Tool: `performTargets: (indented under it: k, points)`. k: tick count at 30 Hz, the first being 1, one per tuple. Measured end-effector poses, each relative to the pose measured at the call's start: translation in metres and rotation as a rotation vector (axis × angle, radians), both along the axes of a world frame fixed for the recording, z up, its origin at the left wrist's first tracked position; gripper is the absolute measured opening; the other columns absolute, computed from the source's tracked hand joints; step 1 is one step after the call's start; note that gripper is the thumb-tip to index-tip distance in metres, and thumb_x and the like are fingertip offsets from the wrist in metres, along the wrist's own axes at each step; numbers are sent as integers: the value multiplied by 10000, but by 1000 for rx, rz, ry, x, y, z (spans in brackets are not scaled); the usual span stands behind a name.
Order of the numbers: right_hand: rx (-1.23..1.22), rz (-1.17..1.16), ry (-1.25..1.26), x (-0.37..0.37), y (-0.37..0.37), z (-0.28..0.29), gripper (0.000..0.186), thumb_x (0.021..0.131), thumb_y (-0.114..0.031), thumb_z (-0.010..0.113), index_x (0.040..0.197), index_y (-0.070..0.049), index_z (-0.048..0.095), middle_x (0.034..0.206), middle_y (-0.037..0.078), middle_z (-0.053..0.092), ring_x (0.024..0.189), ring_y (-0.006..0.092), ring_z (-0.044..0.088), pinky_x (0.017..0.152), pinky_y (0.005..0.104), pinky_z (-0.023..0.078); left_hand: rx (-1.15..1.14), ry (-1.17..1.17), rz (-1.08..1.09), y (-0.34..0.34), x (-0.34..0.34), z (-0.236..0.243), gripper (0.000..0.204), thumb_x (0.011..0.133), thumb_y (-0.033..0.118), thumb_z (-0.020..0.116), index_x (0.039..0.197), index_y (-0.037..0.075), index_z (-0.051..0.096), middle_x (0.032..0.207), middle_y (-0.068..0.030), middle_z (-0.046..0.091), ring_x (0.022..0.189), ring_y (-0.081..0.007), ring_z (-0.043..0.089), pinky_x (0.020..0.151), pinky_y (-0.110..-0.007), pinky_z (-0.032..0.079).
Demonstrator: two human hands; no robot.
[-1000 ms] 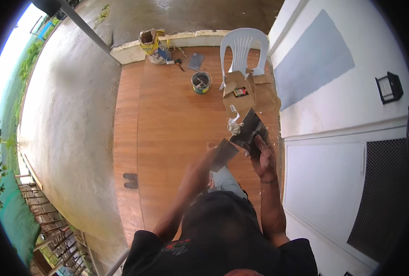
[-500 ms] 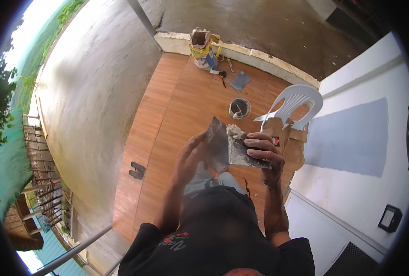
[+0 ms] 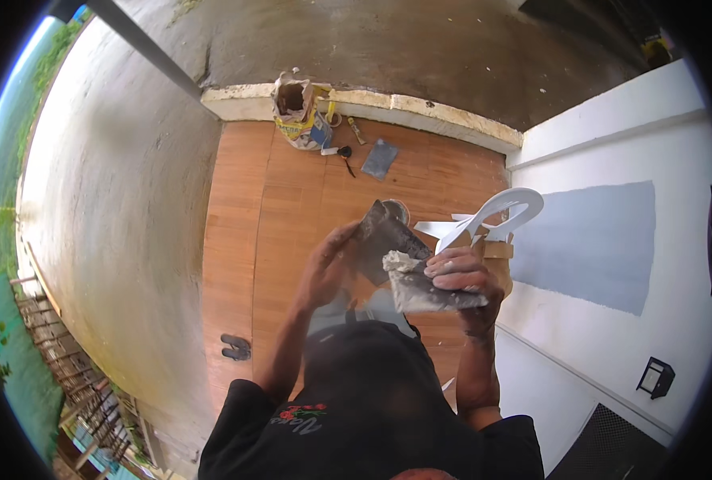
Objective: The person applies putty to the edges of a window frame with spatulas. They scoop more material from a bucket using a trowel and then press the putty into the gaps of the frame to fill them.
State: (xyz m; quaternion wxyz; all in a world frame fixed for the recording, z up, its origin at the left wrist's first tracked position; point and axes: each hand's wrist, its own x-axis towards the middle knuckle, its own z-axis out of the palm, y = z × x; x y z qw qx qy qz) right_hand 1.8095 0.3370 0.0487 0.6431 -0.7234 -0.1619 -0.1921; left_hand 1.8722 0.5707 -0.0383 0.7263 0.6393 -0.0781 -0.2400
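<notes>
dark plate (image 3: 385, 244) gripped by left hand (image 3: 328, 266), paste-smeared plate (image 3: 429, 294) by right hand (image 3: 468, 290); bucket (image 3: 401, 210) mostly blocked by dark plate; sack (image 3: 298, 124) placed by low wall (image 3: 436, 118).

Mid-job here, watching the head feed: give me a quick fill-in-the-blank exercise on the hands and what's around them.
1. The left hand holds one dark plate; a second plate, bearing a pale lump, is in the ____ hand.
2. The plastic chair is coloured ____.
3. In the picture, the dark slippers lie to the ____ of both hands.
4. Of the slippers and the open bag, the one nearer the low wall is the ____.

Missing words: right; white; left; bag.
</notes>
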Motion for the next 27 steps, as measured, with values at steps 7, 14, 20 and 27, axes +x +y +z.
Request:
performTargets:
  k: [7, 14, 20, 27]
  points:
    - [594, -250, 811, 106, -21, 27, 323, 930, -96, 579, 1224, 37, 582, 1069, 84, 657, 921, 101, 615, 827, 281, 497, -82, -122, -162, -30, 110, 8, 355, 1036, 31, 430, 1377, -34, 506, 933, -70, 597, 743, -128, 565, 657, -262, 483]
    - [663, -285, 691, 187, -43, -13, 316, 948, -110, 576, 1238, 12, 558, 1119, 63, 640, 981, 121, 616, 849, 277, 511, -55, -47, -125, -52, 161, 0, 362, 1030, 81, 423, 1361, 7, 550, 998, -44, 636, 866, -106, 602, 749, -260, 499]
    - [689, -363, 875, 259, -59, -46, 319, 941, -204, 580, 1229, -68, 587, 1058, 22, 639, 947, 106, 631, 722, 261, 547, 44, -40, 33, -70, 205, 15, 359, 1032, 83, 462, 1363, -33, 535, 910, -48, 605, 692, -86, 529, 593, -227, 438]
    - [630, -445, 583, 296, -69, -68, 165, 961, -92, 585, 1117, -46, 561, 990, 52, 658, 900, 155, 654, 695, 298, 549, 144, 83, 61, -59, 229, 15, 335, 1013, 107, 502, 1309, -26, 586, 1170, -81, 658, 1042, -128, 592, 920, -259, 462]
